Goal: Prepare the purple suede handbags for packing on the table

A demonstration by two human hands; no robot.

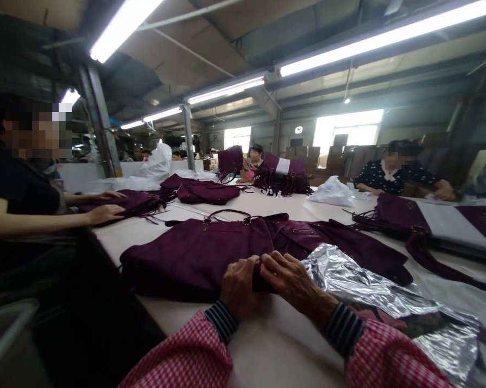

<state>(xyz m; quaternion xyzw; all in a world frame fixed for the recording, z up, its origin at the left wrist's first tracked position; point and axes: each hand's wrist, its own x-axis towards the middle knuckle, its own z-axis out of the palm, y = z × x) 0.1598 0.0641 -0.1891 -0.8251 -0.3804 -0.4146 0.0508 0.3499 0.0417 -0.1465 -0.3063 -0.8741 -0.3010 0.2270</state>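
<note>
A dark purple handbag lies flat before me on the white table, its thin handle loop at the far side. At the bag's near right corner my left hand grips the purple fabric with curled fingers. Close beside it, my right hand pinches the same edge, fingers bent over it. Exactly what is between the fingertips is partly hidden. A second purple bag lies just behind and to the right. Crumpled silver foil sheet lies beside my right wrist.
On the left a co-worker's hands rest on another purple bag. Stacked purple bags with a white band lie at right. White plastic bags and more purple bags are farther back. A pale bin stands lower left.
</note>
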